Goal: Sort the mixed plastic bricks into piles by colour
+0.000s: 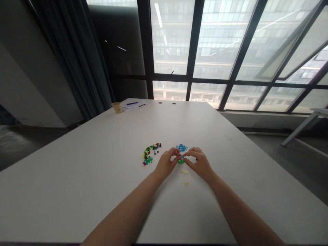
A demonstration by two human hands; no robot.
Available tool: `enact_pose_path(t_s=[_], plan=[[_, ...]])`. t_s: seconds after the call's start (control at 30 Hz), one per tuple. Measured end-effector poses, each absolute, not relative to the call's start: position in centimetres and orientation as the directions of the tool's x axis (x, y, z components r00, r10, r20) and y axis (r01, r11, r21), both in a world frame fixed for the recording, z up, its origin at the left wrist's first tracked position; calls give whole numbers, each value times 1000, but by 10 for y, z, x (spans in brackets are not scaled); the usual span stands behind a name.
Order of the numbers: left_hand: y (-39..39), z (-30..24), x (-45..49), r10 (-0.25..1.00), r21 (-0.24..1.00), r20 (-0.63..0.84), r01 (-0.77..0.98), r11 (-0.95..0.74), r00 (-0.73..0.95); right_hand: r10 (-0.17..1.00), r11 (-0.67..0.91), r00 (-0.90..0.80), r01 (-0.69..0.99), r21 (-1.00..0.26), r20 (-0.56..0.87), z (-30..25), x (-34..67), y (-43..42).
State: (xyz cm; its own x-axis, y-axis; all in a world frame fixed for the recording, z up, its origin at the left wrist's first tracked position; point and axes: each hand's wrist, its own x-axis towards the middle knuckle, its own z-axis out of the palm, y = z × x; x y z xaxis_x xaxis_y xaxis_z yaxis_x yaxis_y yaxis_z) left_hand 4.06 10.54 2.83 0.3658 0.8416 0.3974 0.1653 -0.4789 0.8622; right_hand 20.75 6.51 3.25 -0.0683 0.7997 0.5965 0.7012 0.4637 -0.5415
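My left hand (167, 163) and my right hand (200, 162) meet over the table, fingertips pinched close together. Between them is a tiny blue building brick (182, 156), which both seem to grip; its exact shape is too small to make out. Just beyond the fingers lies a pile of blue bricks (181, 147). Green bricks (181, 161) rest right under the fingertips, partly hidden. Nearer to me are a few pale yellow pieces (185, 171) and a small yellow cluster (186, 183). Left of my left hand, mixed bricks (148, 152) in brown, green, blue, red and yellow form a curved heap.
The white table (102, 177) stretches toward the windows. At its far left stand a paper cup (117, 107) and papers (134, 106) with a blue pen (132, 103) on them. Two dark round spots sit near the far edge. A white-legged piece of furniture (302, 128) stands off to the right.
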Motion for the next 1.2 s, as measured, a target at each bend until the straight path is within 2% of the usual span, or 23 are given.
enact_pose_path(t_s=[0.13,0.27,0.33,0.4,0.5,0.57,0.67,0.77,1.03,1.2], plan=[[104,29,42,849,879,384,140,-456,362,790,478,-79,700,-531,608,32,204,64],[110,29,39,813,834,416,185,-520,408,787,454,-50,723,-521,615,28,211,69],[120,28,32,816,782,434,290,-551,381,799,381,17,760,-527,602,24,221,77],[132,27,22,851,706,418,476,-524,318,816,251,125,803,-541,564,20,233,88],[148,24,7,924,557,294,741,-375,247,860,72,192,871,-486,472,18,246,107],[154,21,0,952,495,201,815,-301,229,898,-1,186,907,-420,399,20,248,119],[158,16,-3,960,477,132,833,-278,245,945,-82,183,933,-349,269,21,243,137],[159,13,-2,956,486,136,824,-293,260,963,-117,185,942,-316,196,17,238,152],[160,16,-1,977,428,39,880,-206,209,969,-178,220,940,-291,117,12,236,165],[162,15,0,983,329,33,927,-183,182,955,-215,265,929,-301,135,30,242,152]])
